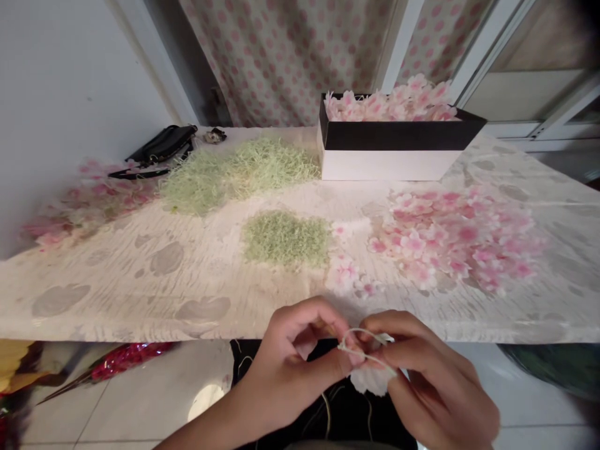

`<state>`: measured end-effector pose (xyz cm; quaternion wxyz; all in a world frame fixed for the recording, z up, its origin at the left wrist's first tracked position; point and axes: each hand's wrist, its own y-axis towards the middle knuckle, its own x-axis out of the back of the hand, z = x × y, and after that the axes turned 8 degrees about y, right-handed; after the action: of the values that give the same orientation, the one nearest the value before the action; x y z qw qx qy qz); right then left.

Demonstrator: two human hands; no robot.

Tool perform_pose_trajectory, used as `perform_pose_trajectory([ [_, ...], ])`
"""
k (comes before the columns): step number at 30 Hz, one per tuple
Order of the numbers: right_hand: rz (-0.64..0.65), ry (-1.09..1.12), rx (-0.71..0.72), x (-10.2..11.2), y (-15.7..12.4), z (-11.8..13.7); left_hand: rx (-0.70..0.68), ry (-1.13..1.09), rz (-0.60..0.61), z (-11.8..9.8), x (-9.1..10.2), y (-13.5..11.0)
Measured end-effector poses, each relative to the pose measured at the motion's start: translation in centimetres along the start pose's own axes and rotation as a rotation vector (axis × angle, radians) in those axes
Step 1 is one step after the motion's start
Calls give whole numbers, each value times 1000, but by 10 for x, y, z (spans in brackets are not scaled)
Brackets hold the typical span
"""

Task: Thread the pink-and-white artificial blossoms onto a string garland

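pale green, thin, looped stem point(370, 357) lies at the lower centre of the frame, held between our 2 hands, against a white, ruffle-edged flower point(371, 381). our left hand point(285, 369) pinches the loop's left end between thumb and forefinger; our right hand point(435, 369) is closed around its right-hand strands. we judge the step in hand to be working the stem around the flower; the next move seems to call for a steady left pinch while the right fingers draw the loop snug. our fingertips hide the join, so we cannot tell whether anything is knotted. at the upper right, a black-and-white rectangular box point(389, 165) hides the bases of its pink-and-white, thin-petalled blossoms point(398, 106).
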<state>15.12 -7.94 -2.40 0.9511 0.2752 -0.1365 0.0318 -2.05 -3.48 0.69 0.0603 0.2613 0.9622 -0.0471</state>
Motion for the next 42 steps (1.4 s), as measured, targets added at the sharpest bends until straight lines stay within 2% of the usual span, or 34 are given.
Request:
perform_pose_trajectory([
  [3, 85, -52, 4, -2, 0, -2, -49, 181, -35, 5, 4, -3],
  [6, 178, -106, 11, -2, 1, -4, -235, 598, -79, 5, 11, -7],
  [9, 225, -149, 44, -1, 5, -3, -445, 987, -43, -3, 21, -12],
  [12, 257, -134, 34, 0, 10, -2, -555, 1136, -17, -13, 28, -14],
  [14, 289, -73, -20, -1, 11, -1, -517, 961, 47, -13, 28, -13],
  [17, 325, 22, -86, -3, 9, 0, -264, 309, 122, -3, 21, -9],
  [19, 334, 84, -132, -2, 7, 1, -100, -99, 107, 6, 14, -6],
  [21, 279, 108, -180, 4, 8, 0, -55, -254, 38, 12, 10, -5],
  [22, 217, 72, -182, 9, 10, -2, -58, -216, -14, 13, 10, -4],
  [23, 141, -5, -168, 14, 12, -6, -61, -107, -65, 12, 10, -4],
  [25, 22, -261, -106, 25, 19, -14, -61, 254, -159, 8, 11, -2],
  [26, 18, -388, -86, 30, 22, -19, -75, 468, -194, 6, 11, -1],
  [28, 100, -556, -77, 35, 28, -29, -150, 874, -230, 4, 11, 6],
  [30, 180, -614, -77, 35, 31, -34, -228, 1207, -240, 6, 8, 15],
  [32, 166, -613, -59, 34, 31, -36, -226, 1463, -233, 10, 6, 24],
  [35, 60, -503, -74, 35, 29, -33, -196, 1635, -225, 16, 4, 32],
  [39, -11, -272, -190, 40, 29, -27, -240, 1652, -224, 20, 6, 33],
  [42, -100, -202, -251, 41, 32, -28, -292, 1680, -230, 20, 8, 32],
])
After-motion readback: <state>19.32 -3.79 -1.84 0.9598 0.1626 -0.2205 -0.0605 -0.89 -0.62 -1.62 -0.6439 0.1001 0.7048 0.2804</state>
